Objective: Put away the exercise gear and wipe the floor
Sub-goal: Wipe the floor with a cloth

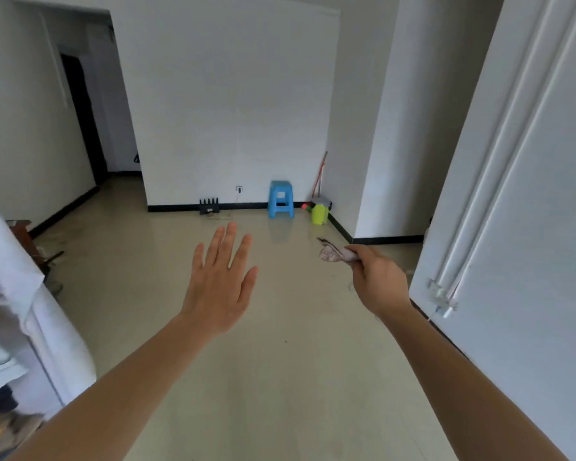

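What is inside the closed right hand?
A crumpled cloth sticks out past the fingers of the right hand; the part within the fist is hidden.

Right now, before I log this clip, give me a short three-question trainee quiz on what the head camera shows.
1. True or false: the left hand is holding something.
2. Which hand grips the crumpled cloth?
A. left
B. right
C. both
3. Fill in: against the far wall, the blue stool stands to the ____ of the yellow-green container.

Key:
1. False; it is open with fingers spread, empty.
2. B; the right hand is closed on it, above the floor.
3. Left.
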A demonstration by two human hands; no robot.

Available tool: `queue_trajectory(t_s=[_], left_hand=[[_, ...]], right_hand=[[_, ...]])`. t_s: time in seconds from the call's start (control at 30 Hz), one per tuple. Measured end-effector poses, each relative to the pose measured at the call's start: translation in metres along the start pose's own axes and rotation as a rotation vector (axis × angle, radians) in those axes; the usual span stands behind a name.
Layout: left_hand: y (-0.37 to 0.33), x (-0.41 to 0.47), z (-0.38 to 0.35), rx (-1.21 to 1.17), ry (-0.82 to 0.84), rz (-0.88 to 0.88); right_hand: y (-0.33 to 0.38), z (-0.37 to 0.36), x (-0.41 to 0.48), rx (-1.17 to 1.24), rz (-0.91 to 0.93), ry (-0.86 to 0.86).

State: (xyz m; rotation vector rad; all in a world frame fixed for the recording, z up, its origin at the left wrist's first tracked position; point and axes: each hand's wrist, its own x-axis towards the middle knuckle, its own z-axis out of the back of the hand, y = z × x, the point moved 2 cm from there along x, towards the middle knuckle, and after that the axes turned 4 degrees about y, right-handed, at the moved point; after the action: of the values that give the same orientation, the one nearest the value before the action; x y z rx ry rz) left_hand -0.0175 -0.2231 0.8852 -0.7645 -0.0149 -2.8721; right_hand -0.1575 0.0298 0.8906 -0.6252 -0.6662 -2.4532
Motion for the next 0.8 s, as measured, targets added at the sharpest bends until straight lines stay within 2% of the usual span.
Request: queue_trajectory(t_s=[0.2, 0.53, 0.8], left_hand=[[0.044, 0.121, -0.063, -0.027, -0.019, -0.026], [0.093, 0.376, -0.225, -0.002, 0.015, -0.052], [0.195, 0.556, -0.301, 0.079, -0.024, -0.049]], right_hand=[[-0.015, -0.079, 0.098, -0.033, -0.030, 0.027], [-0.120, -0.241, 0.333, -0.011, -0.135, -0.001], [-0.108, -0.372, 0.551, 0.032, -0.049, 0.101]])
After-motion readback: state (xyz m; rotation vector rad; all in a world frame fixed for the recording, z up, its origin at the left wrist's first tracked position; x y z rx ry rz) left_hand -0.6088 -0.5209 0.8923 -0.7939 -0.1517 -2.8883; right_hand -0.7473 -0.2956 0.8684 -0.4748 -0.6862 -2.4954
